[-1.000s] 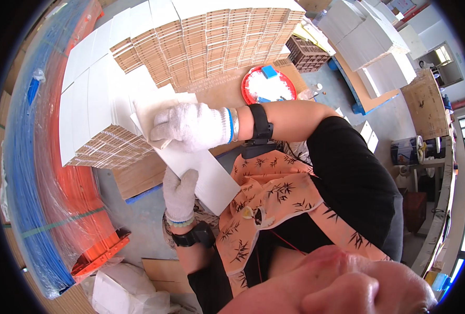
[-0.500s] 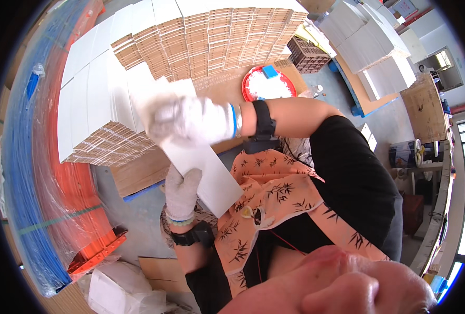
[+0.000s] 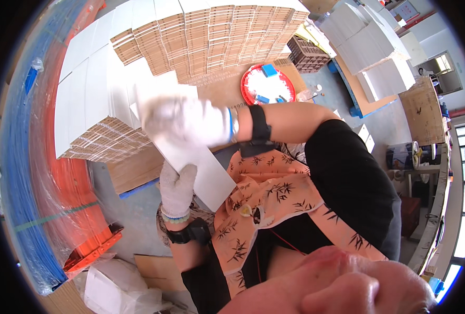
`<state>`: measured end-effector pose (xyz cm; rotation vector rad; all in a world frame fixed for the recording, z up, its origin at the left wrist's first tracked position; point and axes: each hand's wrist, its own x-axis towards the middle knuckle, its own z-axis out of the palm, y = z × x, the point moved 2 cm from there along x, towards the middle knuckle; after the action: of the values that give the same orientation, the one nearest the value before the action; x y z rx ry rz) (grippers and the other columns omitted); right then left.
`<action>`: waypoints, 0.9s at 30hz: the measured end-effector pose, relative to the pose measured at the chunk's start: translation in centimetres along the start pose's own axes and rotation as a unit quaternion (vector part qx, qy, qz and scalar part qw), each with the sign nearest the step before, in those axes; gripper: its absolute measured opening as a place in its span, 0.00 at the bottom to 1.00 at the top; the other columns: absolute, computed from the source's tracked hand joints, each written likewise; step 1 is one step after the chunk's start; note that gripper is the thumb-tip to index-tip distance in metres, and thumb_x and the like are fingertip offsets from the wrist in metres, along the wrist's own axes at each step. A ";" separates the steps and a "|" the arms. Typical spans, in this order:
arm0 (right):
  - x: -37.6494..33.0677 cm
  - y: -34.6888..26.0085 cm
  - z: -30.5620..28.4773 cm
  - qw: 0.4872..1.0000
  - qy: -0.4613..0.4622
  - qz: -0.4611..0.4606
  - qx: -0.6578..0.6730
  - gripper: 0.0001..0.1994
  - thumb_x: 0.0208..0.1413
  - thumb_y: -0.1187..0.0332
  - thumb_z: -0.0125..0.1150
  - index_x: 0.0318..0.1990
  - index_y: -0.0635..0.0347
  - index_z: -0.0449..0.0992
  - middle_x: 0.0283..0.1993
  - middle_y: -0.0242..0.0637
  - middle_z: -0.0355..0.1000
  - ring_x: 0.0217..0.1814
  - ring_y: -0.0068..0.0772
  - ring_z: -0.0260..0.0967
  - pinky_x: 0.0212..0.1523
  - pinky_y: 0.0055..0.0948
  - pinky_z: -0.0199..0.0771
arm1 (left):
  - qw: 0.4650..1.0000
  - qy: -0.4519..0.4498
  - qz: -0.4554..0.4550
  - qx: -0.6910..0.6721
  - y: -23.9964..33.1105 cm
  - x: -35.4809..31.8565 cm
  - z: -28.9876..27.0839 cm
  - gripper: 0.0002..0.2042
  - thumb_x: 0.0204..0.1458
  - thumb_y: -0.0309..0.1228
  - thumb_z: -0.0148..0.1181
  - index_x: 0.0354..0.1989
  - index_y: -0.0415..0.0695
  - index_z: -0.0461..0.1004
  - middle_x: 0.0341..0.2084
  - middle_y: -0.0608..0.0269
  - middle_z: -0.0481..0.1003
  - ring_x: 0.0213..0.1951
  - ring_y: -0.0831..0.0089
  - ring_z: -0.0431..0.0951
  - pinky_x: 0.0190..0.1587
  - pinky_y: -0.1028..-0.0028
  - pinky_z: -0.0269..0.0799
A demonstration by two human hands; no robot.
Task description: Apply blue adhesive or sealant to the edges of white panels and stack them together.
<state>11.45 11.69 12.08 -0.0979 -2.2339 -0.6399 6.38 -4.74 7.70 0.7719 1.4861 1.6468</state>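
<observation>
A plain white flat board (image 3: 211,180) slants in front of my apron. My left hand (image 3: 177,189), in a knitted white glove, is closed on the board's left edge, its thumb lying on the face. Over the board's upper end is my right hand (image 3: 193,123), also white-gloved. Motion smears its fingers, so whether it grips anything there is hidden. Just beyond it stand tall stacks of white boards (image 3: 86,99) with brown layered edges.
A red round tray (image 3: 244,89) holds white material and blue blocks. Behind it is a brown plastic crate (image 3: 308,55). Another white stack (image 3: 368,39) stands on a pallet at right. Wrapped blue and orange beams (image 3: 59,183) run along the left; a white plastic bag (image 3: 114,288) lies below.
Both hands and the board have shifted slightly left in the picture. My right hand stays blurred over the board's upper end, and my left hand keeps its hold.
</observation>
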 end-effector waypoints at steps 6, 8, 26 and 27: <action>-1.5 -1.6 4.8 0.932 -0.193 -0.009 0.307 0.22 0.49 0.71 0.64 0.54 0.56 0.75 0.47 0.38 0.74 0.43 0.40 0.76 0.39 0.30 0.79 | 0.999 0.034 0.011 0.032 -0.4 0.0 -0.5 0.18 0.59 0.26 0.55 0.58 0.35 0.70 0.49 0.61 0.76 0.47 0.72 0.74 0.51 0.72 0.71; -4.0 -3.3 4.7 0.865 -0.204 0.043 0.456 0.16 0.57 0.68 0.58 0.52 0.61 0.76 0.39 0.43 0.74 0.34 0.38 0.74 0.28 0.33 0.77 | 0.992 0.100 0.069 -0.020 0.0 1.5 -0.8 0.18 0.60 0.26 0.53 0.58 0.34 0.70 0.50 0.58 0.76 0.49 0.70 0.75 0.54 0.71 0.71; -9.9 -0.2 0.6 0.653 -0.363 0.102 0.657 0.08 0.59 0.74 0.61 0.45 0.56 0.79 0.41 0.29 0.76 0.45 0.25 0.74 0.45 0.23 0.75 | 0.907 0.292 0.251 -0.171 2.4 0.7 -5.5 0.26 0.64 0.34 0.51 0.66 0.34 0.58 0.57 0.49 0.70 0.56 0.58 0.73 0.59 0.62 0.71; -9.9 0.3 0.8 0.653 -0.365 0.103 0.655 0.08 0.59 0.74 0.61 0.45 0.56 0.79 0.41 0.29 0.76 0.45 0.25 0.74 0.45 0.23 0.75 | 0.907 0.291 0.251 -0.173 2.4 0.9 -5.4 0.26 0.64 0.34 0.51 0.66 0.34 0.58 0.57 0.49 0.70 0.56 0.58 0.73 0.59 0.62 0.71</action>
<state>17.73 13.61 4.69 0.1636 -2.7910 1.4805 1.03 -6.85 9.32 0.5001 1.3645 2.6240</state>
